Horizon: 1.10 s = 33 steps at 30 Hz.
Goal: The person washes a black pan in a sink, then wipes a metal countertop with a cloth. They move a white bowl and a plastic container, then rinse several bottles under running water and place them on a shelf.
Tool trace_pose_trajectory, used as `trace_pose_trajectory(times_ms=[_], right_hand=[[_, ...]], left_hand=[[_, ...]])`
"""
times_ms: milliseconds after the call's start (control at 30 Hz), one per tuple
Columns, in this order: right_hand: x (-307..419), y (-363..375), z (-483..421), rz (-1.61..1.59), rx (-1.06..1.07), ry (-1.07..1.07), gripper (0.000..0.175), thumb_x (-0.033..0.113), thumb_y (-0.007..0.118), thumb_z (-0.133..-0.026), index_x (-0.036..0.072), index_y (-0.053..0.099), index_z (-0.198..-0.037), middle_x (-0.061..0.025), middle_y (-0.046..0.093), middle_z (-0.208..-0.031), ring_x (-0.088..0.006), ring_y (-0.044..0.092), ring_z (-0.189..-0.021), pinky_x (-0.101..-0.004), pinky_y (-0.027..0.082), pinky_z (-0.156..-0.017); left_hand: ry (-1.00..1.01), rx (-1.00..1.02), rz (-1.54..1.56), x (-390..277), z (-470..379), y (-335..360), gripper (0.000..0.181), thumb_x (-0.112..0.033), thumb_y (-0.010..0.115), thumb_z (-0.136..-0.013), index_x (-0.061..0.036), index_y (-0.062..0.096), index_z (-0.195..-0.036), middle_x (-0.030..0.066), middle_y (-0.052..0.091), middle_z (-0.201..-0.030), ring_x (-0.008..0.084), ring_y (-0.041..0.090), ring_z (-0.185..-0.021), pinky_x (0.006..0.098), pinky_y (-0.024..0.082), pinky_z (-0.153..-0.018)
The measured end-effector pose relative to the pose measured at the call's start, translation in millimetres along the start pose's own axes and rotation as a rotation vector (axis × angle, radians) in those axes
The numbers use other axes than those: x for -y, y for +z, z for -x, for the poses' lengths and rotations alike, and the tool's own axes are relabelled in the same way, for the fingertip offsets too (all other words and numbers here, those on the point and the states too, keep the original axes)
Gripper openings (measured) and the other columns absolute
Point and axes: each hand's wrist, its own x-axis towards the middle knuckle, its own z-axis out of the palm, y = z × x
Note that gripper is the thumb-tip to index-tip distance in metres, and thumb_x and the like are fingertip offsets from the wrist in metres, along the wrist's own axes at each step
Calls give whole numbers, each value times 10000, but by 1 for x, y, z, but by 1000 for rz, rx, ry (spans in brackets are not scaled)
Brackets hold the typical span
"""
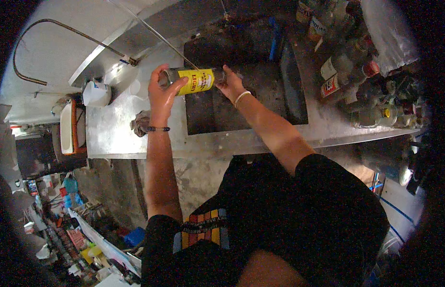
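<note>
A clear glass bottle with a yellow label bearing writing (pixel 199 81) lies sideways between my hands, over the left part of a dark sink basin (pixel 244 100). My left hand (pixel 162 91) wraps around its left end, thumb across the label. At the other end, my right hand (pixel 230 85) grips the narrower part, which the fingers partly hide. A thin metal spout pipe (pixel 161 37) slants down from above, its lower tip at the bottle's upper side. Both hands look wet.
Left of the basin, the steel counter (pixel 111 132) carries a crumpled cloth (pixel 140 123) and a white plastic jug (pixel 96 94). A curved pipe (pixel 75 30) juts beyond it. Many glass bottles (pixel 366 116) crowd the right side. A blue strip (pixel 272 39) lies in the basin.
</note>
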Motion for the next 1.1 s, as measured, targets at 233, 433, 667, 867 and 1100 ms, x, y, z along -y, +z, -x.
trace_pose_trajectory(times_ms=[233, 433, 667, 867, 1100], right_hand=[[-22, -11, -45, 248, -11, 103, 240, 194, 619, -990, 49, 544, -1166, -138, 641, -1065, -308, 675, -901, -498, 608, -734], [-29, -14, -40, 487, 382, 326, 362, 387, 520, -1026, 48, 588, -1134, -150, 682, -1032, -317, 692, -930, -482, 613, -736], [-42, 5, -12, 277, 52, 249, 309, 306, 417, -1066, 17, 523, -1102, -165, 658, -1039, -359, 691, -936, -507, 607, -784], [-30, 27, -8, -108, 192, 29, 240, 244, 533, -1023, 23, 487, -1104, -172, 629, -986, -345, 674, -954, -564, 557, -917], [-57, 20, 24, 224, 13, 186, 749, 551, 625, -925, 0, 389, -1374, -252, 560, -1147, -411, 643, -1001, -583, 583, -863]], left_hand=[[274, 24, -285, -65, 16, -27, 845, -162, 916, -635, -74, 499, -1364, 129, 611, -1203, 256, 605, -1080, 379, 497, -936], [318, 18, -320, -82, 13, -32, 864, -142, 911, -613, -91, 495, -1368, 117, 599, -1251, 265, 589, -1143, 392, 477, -979], [373, 15, -405, -62, 5, -33, 789, -167, 903, -641, -67, 532, -1330, 115, 600, -1236, 249, 599, -1119, 389, 484, -974], [-375, -206, 196, -27, 19, -44, 710, -286, 879, -722, -33, 534, -1289, 110, 586, -1193, 211, 631, -988, 335, 575, -695], [130, -269, -285, -37, 19, -76, 642, -255, 852, -734, -29, 571, -1265, 105, 577, -1218, 239, 564, -1094, 379, 494, -908]])
